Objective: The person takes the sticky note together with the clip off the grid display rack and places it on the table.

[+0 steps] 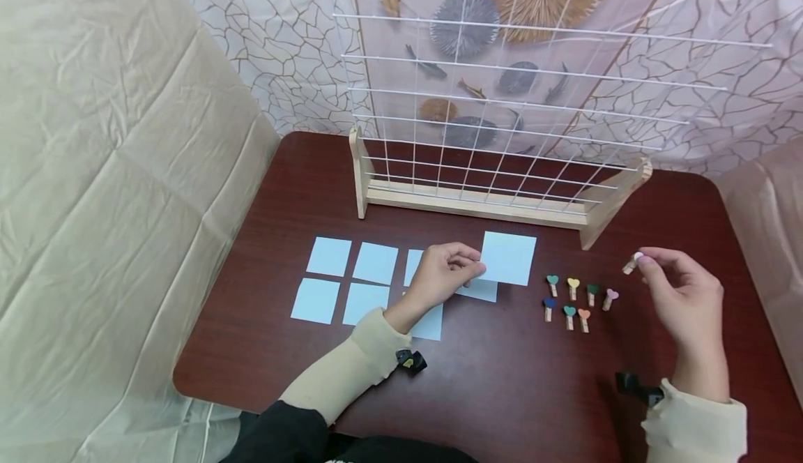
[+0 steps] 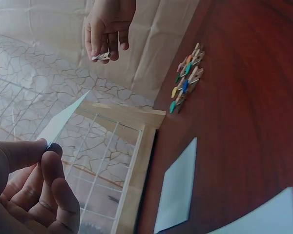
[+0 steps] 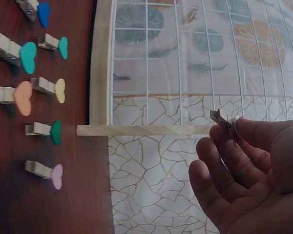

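My left hand [image 1: 439,275] pinches a light-blue paper square [image 1: 509,259] by its lower left corner, between thumb and forefinger. The square is raised above the table and partly covers another paper [image 1: 479,290] lying below. Over on the right, my right hand [image 1: 686,302] holds a small wooden clothespin [image 1: 632,263] with a white top between thumb and forefinger. In the right wrist view, this clothespin [image 3: 219,118] sticks out past the fingertips, while the other fingers stay loosely bent. Several clothespins with coloured hearts [image 1: 573,287] lie between the two hands.
More light-blue paper squares [image 1: 329,256] lie in two rows on the dark red table [image 1: 251,351], some behind my left forearm. A white wire grid [image 1: 464,163] stands at the back in a wooden base [image 1: 477,203]. Fabric [image 1: 125,170] hangs at the left.
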